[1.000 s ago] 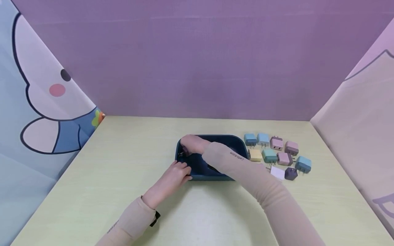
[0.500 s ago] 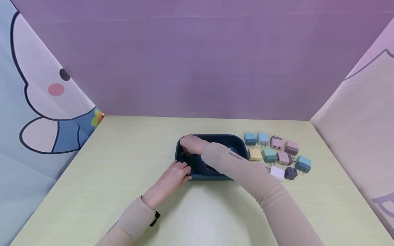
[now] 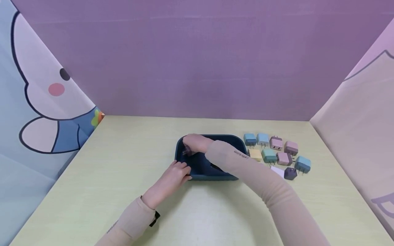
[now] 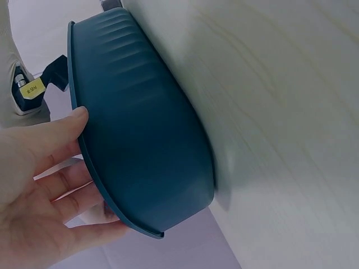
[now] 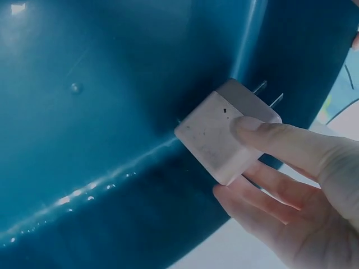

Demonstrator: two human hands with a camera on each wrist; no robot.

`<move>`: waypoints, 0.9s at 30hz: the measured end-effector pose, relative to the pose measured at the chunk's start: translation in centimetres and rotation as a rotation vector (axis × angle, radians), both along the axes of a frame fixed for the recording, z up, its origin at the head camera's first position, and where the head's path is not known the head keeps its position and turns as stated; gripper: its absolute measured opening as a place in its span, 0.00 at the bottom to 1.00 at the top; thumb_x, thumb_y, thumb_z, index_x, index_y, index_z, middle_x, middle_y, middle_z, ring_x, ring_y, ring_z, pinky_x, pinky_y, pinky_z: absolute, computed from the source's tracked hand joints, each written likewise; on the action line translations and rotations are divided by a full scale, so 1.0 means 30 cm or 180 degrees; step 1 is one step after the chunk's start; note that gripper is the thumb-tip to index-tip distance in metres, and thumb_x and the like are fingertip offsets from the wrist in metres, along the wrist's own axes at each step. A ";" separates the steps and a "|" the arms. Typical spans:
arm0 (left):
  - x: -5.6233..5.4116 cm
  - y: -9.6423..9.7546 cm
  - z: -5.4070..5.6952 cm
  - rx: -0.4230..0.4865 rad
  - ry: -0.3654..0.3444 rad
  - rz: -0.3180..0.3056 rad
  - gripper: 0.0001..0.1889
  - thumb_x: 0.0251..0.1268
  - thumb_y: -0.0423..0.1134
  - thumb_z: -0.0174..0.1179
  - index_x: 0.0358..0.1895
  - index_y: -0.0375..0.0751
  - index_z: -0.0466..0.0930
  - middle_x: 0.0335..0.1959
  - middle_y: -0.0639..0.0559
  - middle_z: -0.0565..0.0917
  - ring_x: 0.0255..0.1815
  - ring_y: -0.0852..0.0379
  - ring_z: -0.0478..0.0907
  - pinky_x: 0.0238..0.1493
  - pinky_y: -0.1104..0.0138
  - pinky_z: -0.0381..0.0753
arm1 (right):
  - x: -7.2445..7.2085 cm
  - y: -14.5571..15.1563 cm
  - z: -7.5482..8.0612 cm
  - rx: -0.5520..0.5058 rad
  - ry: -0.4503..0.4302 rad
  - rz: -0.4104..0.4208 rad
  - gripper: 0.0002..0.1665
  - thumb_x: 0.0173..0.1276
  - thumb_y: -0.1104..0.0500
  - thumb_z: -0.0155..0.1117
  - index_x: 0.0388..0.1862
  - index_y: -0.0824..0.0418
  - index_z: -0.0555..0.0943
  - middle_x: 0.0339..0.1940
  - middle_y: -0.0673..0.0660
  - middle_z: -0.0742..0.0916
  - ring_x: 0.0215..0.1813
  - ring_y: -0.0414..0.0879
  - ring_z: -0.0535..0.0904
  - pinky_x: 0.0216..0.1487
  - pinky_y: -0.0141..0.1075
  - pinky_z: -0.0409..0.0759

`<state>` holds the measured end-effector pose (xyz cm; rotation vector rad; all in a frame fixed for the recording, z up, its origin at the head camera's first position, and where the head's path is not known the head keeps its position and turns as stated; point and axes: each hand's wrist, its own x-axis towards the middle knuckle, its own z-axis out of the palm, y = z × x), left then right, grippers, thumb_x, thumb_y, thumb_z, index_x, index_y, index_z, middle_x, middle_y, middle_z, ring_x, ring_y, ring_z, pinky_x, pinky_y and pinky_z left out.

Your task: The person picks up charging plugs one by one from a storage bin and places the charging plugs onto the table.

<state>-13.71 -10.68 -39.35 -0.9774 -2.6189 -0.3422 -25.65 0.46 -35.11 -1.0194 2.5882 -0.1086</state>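
Note:
In the far left corner of a dark teal plastic bin (image 3: 212, 177), my right hand (image 3: 196, 142) pinches a pale pink wall charger (image 5: 207, 134) between thumb and fingers. The charger has a darker end, from which two metal prongs stick out toward the bin wall. My left hand (image 3: 170, 177) grips the bin's front left rim, thumb outside and fingers over the inner side, as the left wrist view shows. The bin (image 4: 140, 123) stands on the table. My right forearm crosses over the bin and hides part of its inside.
Right of the bin lie several chargers, among them a yellow one (image 3: 254, 154), a green one (image 3: 269, 155), a blue one (image 3: 303, 164) and a dark purple one (image 3: 290, 173). My right sleeve partly covers a white charger (image 3: 278, 171). A purple backdrop (image 3: 197, 68) borders the table's rear.
My right hand has shifted slightly right, away from the bin's left wall, with the charger in its fingers. The left hand stays on the rim.

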 end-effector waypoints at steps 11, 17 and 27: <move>0.002 0.000 0.001 0.0007 -0.0074 0.0013 0.12 0.47 0.36 0.66 0.19 0.42 0.69 0.19 0.54 0.67 0.21 0.58 0.63 0.34 0.60 0.70 | 0.018 0.025 0.033 0.0106 -0.0110 0.0034 0.06 0.62 0.66 0.56 0.28 0.67 0.79 0.18 0.53 0.75 0.21 0.42 0.63 0.27 0.31 0.64; 0.000 0.000 0.001 -0.0021 -0.0066 0.0017 0.11 0.47 0.36 0.65 0.20 0.42 0.70 0.19 0.55 0.67 0.21 0.58 0.63 0.34 0.59 0.70 | 0.028 0.041 0.044 0.0200 0.0021 0.0124 0.06 0.60 0.63 0.59 0.27 0.65 0.79 0.15 0.49 0.72 0.22 0.41 0.64 0.27 0.30 0.64; -0.003 0.000 -0.005 -0.0024 0.0041 -0.0011 0.12 0.45 0.36 0.67 0.19 0.42 0.69 0.18 0.54 0.67 0.20 0.58 0.63 0.32 0.60 0.70 | 0.046 0.086 0.065 0.0124 0.0030 0.0170 0.06 0.59 0.63 0.61 0.25 0.64 0.79 0.16 0.50 0.75 0.22 0.41 0.66 0.28 0.30 0.66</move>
